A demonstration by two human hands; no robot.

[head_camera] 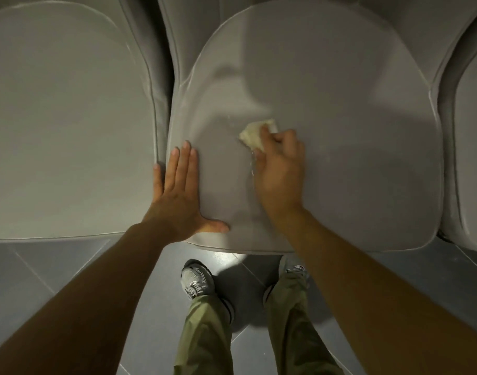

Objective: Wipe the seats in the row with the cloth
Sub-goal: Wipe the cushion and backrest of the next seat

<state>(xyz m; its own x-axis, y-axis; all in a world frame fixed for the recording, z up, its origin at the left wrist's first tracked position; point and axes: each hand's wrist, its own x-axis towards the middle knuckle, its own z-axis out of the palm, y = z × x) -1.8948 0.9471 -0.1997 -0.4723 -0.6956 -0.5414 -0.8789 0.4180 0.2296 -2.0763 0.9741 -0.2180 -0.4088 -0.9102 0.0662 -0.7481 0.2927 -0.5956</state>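
Note:
A row of grey padded seats fills the view. The middle seat [326, 90] is right in front of me. My right hand [279, 169] grips a small pale yellow cloth [252, 135] and presses it onto the middle of that seat; part of the cloth is hidden under my fingers. A thin wet streak runs down the seat beside this hand. My left hand [177, 190] lies flat with straight fingers on the seat's front left corner.
Another grey seat [64, 117] lies to the left, and the edge of a third [472, 131] shows at the far right. A narrow gap separates the seats. Below are a grey tiled floor [42, 280], my olive trousers and grey shoes.

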